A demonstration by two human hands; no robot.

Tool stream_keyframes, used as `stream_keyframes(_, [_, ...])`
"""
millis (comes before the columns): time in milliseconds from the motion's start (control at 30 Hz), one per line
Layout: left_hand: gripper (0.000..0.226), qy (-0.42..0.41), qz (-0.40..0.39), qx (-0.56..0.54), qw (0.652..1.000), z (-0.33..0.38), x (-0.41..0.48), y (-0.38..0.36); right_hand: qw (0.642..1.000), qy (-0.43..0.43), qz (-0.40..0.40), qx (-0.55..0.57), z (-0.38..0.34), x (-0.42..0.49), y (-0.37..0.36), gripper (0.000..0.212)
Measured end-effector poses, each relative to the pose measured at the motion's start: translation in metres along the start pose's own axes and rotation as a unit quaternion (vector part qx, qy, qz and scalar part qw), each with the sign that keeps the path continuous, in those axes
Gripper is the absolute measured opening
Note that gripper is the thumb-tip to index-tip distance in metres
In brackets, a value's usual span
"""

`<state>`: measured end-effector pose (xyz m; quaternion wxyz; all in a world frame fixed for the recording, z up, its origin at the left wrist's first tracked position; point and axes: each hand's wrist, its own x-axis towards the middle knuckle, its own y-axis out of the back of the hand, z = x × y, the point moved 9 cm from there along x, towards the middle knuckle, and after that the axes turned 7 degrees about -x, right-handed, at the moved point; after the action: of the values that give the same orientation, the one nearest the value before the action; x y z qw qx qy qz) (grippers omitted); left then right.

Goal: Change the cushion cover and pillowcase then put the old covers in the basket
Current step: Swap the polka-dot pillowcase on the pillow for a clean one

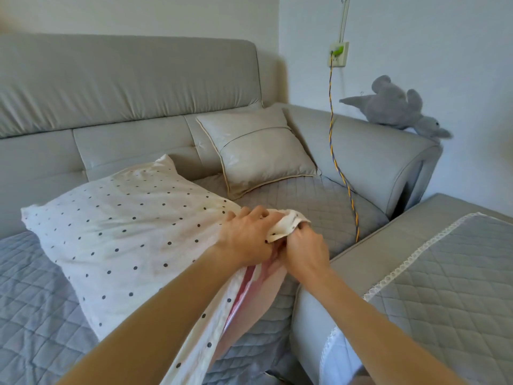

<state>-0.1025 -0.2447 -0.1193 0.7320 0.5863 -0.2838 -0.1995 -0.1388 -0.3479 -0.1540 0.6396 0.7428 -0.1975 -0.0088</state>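
A large pillow in a white pillowcase with dark dots [133, 234] lies across the quilted sofa seat. At its open right end the pink inner pillow [261, 290] shows. My left hand [247, 240] grips the top edge of the pillowcase opening, fingers curled over the fabric. My right hand [302, 251] pinches the corner of the same opening just beside it. A beige square cushion [261, 151] leans against the sofa back in the corner. No basket is in view.
The grey sofa [116, 87] has a quilted seat mat [319, 201]. A padded ottoman with a lace-edged mat [449, 287] stands at the right. A grey plush toy [394, 109] lies on the armrest. A yellow-blue cable [337, 165] hangs from a wall socket.
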Motion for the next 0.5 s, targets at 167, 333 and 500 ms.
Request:
stream_keyframes(167, [0.037, 0.069, -0.026, 0.015, 0.997, -0.016, 0.018, -0.003, 0.999, -0.020, 0.031, 0.005, 0.020, 0.008, 0.012, 0.035])
stream_keyframes(333, [0.047, 0.093, -0.030, 0.126, 0.987, -0.043, 0.008, -0.022, 0.989, -0.007, 0.061, 0.138, 0.028, 0.013, 0.030, 0.017])
stream_keyframes(500, [0.047, 0.132, 0.033, 0.042, 0.990, -0.034, 0.017, -0.027, 0.950, 0.075, 0.029, 0.300, -0.014, -0.024, 0.019, 0.011])
